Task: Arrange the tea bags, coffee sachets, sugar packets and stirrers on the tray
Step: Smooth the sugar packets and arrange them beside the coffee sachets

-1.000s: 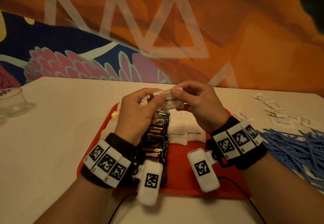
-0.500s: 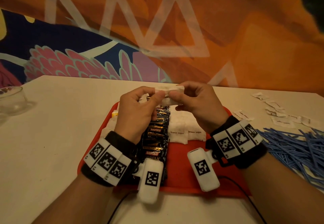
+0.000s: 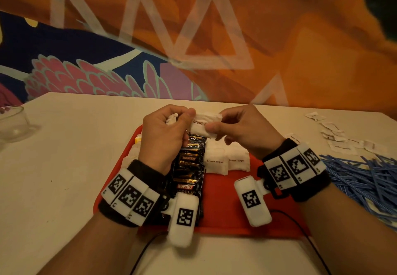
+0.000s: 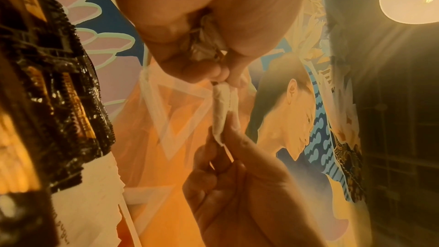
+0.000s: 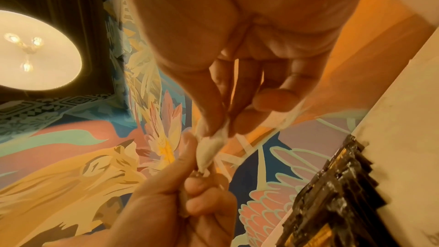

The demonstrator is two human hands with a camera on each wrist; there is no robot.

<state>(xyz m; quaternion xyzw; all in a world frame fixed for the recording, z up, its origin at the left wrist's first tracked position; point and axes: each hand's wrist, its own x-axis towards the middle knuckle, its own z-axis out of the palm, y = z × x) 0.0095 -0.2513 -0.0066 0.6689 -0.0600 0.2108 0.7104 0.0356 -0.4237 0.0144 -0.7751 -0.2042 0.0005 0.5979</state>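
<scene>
- Tray [image 3: 225,206] lies on the table [image 3: 64,167], before the person.
- On the tray: coffee sachets [image 3: 190,167] in a row left of centre, sugar packets [image 3: 225,160] just right of them.
- Stirrers [image 3: 365,175] lie on the table right of the tray, loose packets [image 3: 335,137] behind them.
- Glass [image 3: 12,122] stands far left.
</scene>
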